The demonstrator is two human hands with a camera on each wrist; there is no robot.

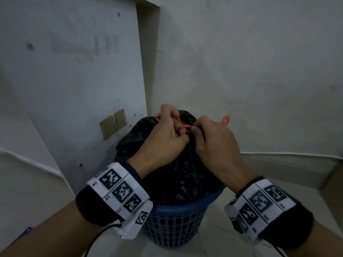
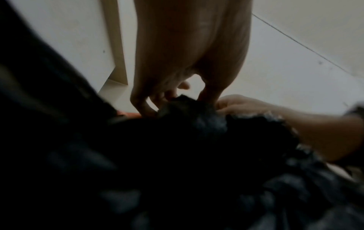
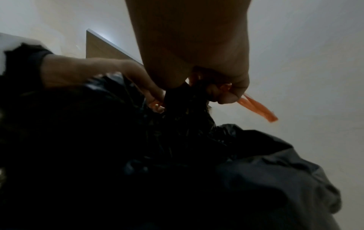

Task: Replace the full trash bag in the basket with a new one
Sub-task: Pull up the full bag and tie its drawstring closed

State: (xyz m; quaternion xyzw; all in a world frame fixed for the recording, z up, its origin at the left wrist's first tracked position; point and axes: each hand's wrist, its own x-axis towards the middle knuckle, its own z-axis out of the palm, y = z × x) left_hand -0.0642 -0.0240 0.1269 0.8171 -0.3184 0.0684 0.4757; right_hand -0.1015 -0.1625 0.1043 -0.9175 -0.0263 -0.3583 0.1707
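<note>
A full black trash bag [image 1: 178,175] bulges out of a blue mesh basket [image 1: 172,225] on the floor. Red-orange drawstrings [image 1: 182,127] cross at the bag's gathered top. My left hand [image 1: 167,130] has its fingers curled round a drawstring at the bag's neck. My right hand [image 1: 209,138] pinches the other drawstring, whose loose end [image 1: 225,120] sticks out to the right. In the right wrist view the orange strap [image 3: 258,109] trails from my right hand [image 3: 226,91] above the black bag [image 3: 177,147]. The left wrist view shows my left hand [image 2: 167,99] at the bag's [image 2: 177,155] top.
A white panel [image 1: 74,71] with a tan patch [image 1: 113,123] leans against the wall just left of the basket. The grey wall [image 1: 241,62] stands close behind. Pale floor tiles [image 1: 215,230] lie around the basket, and a cable [image 1: 96,242] hangs from my left wrist.
</note>
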